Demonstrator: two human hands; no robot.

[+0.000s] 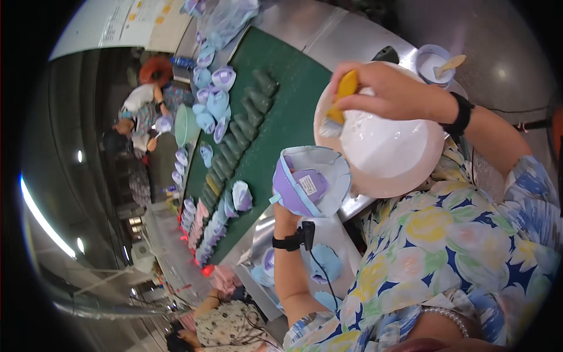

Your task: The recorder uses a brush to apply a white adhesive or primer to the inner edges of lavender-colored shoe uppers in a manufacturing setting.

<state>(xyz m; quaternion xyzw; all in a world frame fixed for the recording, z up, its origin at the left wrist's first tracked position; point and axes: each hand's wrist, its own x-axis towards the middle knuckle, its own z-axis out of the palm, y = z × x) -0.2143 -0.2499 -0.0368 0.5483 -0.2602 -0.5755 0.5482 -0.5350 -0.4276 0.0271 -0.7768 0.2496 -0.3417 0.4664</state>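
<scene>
In my right hand (381, 91) is a paint brush (346, 94) with a yellow handle, its fingers closed round it. The pale bristles point down near the left rim of a wide pinkish-white basin (380, 186) with white liquid inside. My left hand (285, 216) supports a purple and light-blue fabric shoe upper (293, 196), held beside the basin. Its opening faces up, and a small white label shows inside. Most of my left fingers are hidden behind the upper. The bristles are apart from the upper.
A green conveyor belt (293, 76) carries a row of dark green shoe lasts (249, 111) and several blue-purple uppers (218, 102). A white tub (431, 58) with another brush stands beyond the basin. More uppers (325, 264) lie by my left forearm. Co-workers (141, 111) sit across the belt and nearby.
</scene>
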